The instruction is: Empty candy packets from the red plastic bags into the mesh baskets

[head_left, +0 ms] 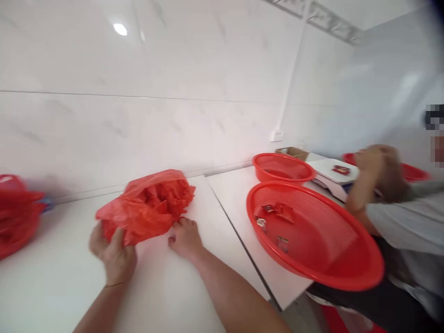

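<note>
A crumpled red plastic bag (149,203) lies on the white table in front of me, its gathered mouth turned to the right. At its near left corner, my left hand (116,254) grips the film between thumb and fingers, slightly blurred. My right hand (187,238) rests low on the table at the bag's near right edge, fingers curled against the plastic. The bag hides some of the fingertips of both hands. What the bag contains, if anything, cannot be made out.
At right, a large red basket (312,273) holds several small packets (284,212); another red basket (282,178) stands behind it. Beyond are a white scale (333,172) and a person in a grey sleeve (398,222). More red plastic (21,217) sits far left.
</note>
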A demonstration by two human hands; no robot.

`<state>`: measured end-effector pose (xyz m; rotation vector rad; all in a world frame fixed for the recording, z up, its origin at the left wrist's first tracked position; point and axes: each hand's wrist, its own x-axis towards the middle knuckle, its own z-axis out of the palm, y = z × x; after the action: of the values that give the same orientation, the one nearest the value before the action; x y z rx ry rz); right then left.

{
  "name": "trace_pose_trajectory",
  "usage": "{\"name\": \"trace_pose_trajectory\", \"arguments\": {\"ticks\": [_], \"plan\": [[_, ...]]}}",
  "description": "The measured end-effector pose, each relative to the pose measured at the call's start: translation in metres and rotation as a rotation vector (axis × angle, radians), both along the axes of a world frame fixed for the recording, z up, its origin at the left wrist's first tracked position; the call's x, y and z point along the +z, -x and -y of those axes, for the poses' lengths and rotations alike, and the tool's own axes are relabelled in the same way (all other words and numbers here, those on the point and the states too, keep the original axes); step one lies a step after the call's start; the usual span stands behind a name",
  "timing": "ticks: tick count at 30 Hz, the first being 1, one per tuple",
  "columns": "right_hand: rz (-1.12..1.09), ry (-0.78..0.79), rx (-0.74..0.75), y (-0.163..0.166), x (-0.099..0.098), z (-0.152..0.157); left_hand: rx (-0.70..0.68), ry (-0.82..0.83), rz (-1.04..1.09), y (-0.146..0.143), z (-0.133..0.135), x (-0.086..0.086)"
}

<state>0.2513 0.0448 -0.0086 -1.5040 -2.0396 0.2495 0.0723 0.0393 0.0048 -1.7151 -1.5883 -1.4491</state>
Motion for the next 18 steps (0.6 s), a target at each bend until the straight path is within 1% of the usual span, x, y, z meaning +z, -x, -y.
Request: {"name": "trace_pose_trajectory", "arguments": {"ticks": [2, 4, 8, 9, 13, 15, 18], "plan": [[-0.012, -0.020, 0.037, 0.000, -0.001, -0.002, 0.037, 0.080, -0.024, -0.009, 0.006, -0.004], [-0.020, -0.041, 0.066, 0.001, -0.002, -0.004, 0.038, 0.112, -0.048, -0.021, 0.013, -0.006], [-0.077, -0.051, 0.070, 0.001, -0.004, -0.003, 0.051, 0.195, -0.082, -0.045, 0.021, -0.010], [-0.101, -0.045, 0.075, 0.001, -0.004, -0.003, 0.015, 0.217, -0.093, -0.049, 0.021, -0.012], [-0.149, -0.020, 0.130, 0.002, -0.005, -0.006, -0.245, 0.346, -0.132, -0.053, 0.017, -0.019], [-0.117, -0.029, 0.120, 0.003, -0.008, -0.008, -0.285, 0.387, -0.071, -0.050, 0.014, -0.021], [-0.056, -0.036, 0.108, 0.001, -0.012, -0.008, -0.277, 0.392, 0.011, -0.047, 0.013, -0.024]]}}
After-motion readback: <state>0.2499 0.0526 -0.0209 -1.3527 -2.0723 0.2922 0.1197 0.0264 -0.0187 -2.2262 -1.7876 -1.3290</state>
